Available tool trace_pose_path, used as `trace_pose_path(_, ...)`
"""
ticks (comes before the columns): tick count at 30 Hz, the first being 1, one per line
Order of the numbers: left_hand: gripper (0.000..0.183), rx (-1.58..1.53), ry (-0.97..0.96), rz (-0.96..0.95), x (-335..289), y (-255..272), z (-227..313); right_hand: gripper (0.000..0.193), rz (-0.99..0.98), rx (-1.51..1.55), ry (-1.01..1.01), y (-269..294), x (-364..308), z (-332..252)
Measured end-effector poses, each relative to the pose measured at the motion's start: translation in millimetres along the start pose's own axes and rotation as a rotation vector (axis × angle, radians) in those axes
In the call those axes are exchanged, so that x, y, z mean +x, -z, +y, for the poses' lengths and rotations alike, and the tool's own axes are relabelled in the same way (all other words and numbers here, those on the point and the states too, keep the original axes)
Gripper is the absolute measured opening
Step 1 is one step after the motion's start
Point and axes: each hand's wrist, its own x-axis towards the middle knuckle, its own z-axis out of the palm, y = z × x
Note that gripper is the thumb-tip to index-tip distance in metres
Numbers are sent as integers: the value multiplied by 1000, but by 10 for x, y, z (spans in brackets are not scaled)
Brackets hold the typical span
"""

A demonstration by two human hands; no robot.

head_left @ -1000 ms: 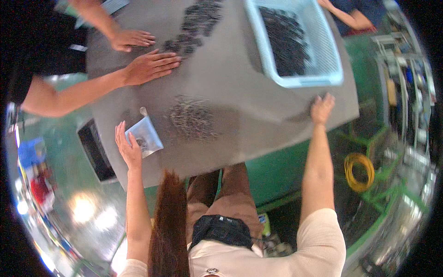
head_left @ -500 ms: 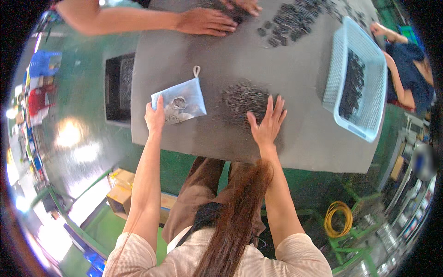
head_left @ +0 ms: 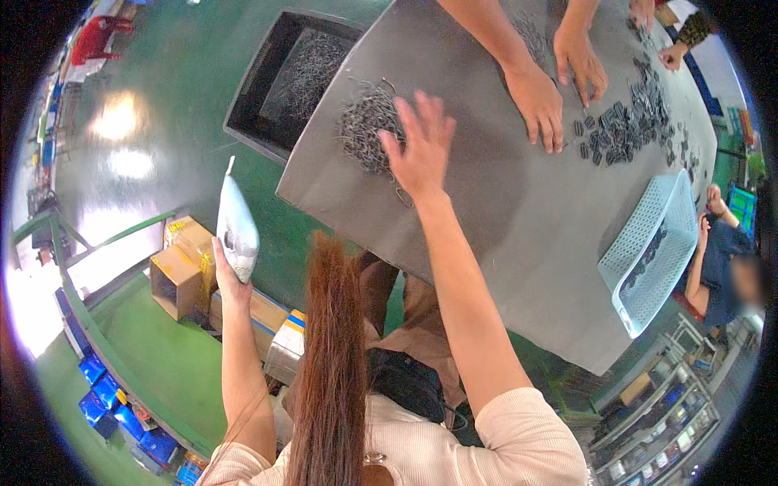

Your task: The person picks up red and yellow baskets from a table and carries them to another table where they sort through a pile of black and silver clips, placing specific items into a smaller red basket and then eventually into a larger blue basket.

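A small pouch is gripped in the left hand; the right hand, fingers spread, rests beside an unbagged clip pile.

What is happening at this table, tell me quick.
A person seated at the grey table spreads the right hand over a pile of small metal clips. The left hand holds a small pouch off the table's edge. Across the table, another person's hands sort dark parts near a white basket.

It is a factory floor: a grey worktable with metal clips, bins, cartons and green floor.
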Motion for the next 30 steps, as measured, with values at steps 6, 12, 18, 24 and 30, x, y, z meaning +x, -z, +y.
trace_pose_path(6,44,-47,59,102,79,422,-92,51,76,-520,-498,996,-1504,574)
trace_pose_path(12,47,-131,142,185,-48,341,-144,65,-111,-373,-345,213,-1253,-110)
trace_pose_path(18,54,-236,170,125,-183,339,-112,66,25,-167,-199,-1006,248,-543)
trace_pose_path(24,54,-227,174,44,-304,399,-183,58,71,105,-91,-1672,906,-1027)
trace_pose_path(30,53,-274,180,64,-289,452,-225,50,92,-278,-229,-616,308,-108)
